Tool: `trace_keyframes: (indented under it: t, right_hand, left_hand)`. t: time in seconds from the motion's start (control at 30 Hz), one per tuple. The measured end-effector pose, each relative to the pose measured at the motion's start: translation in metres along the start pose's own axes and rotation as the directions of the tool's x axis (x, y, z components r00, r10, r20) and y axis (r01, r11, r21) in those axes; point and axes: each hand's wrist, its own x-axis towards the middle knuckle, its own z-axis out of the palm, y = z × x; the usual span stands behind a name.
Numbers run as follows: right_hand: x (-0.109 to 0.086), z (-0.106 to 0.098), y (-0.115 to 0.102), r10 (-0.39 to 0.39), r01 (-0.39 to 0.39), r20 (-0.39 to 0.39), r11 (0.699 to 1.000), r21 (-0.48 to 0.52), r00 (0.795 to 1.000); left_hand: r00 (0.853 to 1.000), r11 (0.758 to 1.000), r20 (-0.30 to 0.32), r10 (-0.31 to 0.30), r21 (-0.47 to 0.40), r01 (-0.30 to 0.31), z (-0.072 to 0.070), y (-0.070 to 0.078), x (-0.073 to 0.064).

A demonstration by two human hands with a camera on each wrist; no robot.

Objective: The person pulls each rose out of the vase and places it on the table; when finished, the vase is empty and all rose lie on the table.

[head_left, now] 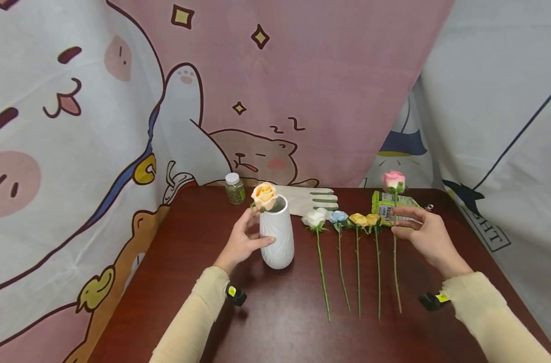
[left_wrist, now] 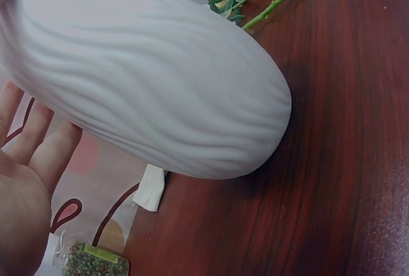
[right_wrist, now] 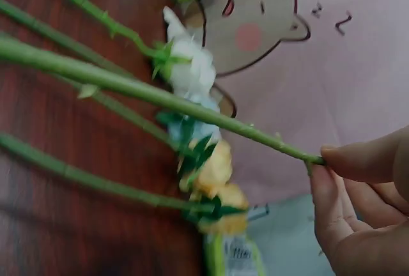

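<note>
My left hand (head_left: pixel 242 242) grips a white ribbed vase (head_left: pixel 279 244), thumb on its near side and fingers behind. A peach rose (head_left: pixel 263 195) stands in the vase, its bloom leaning over the left of the rim. In the left wrist view the vase (left_wrist: pixel 160 84) looks tilted, its base close to the table. Over at the right, my right hand (head_left: pixel 425 237) pinches the stem of a pink rose (head_left: pixel 394 181), bloom up. Thumb and fingertips meet on that green stem (right_wrist: pixel 160 97) in the right wrist view.
Between the hands lie a white rose (head_left: pixel 316 218), a blue rose (head_left: pixel 338 217) and two yellow roses (head_left: pixel 359 220), stems toward me. Behind are a pale glove (head_left: pixel 302 197), a white-capped jar (head_left: pixel 235 189) and a green packet (head_left: pixel 382 202). A printed cloth (head_left: pixel 339 91) hangs beyond the table.
</note>
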Motion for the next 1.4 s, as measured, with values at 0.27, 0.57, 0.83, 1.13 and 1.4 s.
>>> trace_keyframes:
  t: [0.27,0.57,0.83,1.13,1.4]
  right_hand:
    - [0.001,0.001,0.040,0.083,-0.082,0.110,0.997,-0.009,0.991]
    - [-0.001,0.012,0.067,0.172,-0.175,0.189,0.985,-0.003,0.967]
    - [-0.004,0.015,0.076,0.203,-0.194,0.226,0.979,-0.063,0.953]
    - [-0.004,0.013,0.072,0.160,-0.104,0.214,0.962,-0.252,0.964]
    - [0.002,0.003,0.056,0.041,-0.002,0.100,0.932,-0.363,0.994]
  left_hand:
    - [1.000,1.000,0.001,-0.007,-0.013,0.007,0.000,0.000,0.000]
    - [1.000,1.000,0.002,-0.002,-0.013,0.002,0.000,-0.001,0.001]
    - [1.000,1.000,0.008,0.004,-0.014,-0.004,0.000,-0.001,0.001]
    - [1.000,1.000,0.006,0.010,-0.003,-0.010,0.000,-0.001,0.001]
    - [1.000,1.000,0.007,0.005,-0.014,-0.004,0.002,0.001,0.001]
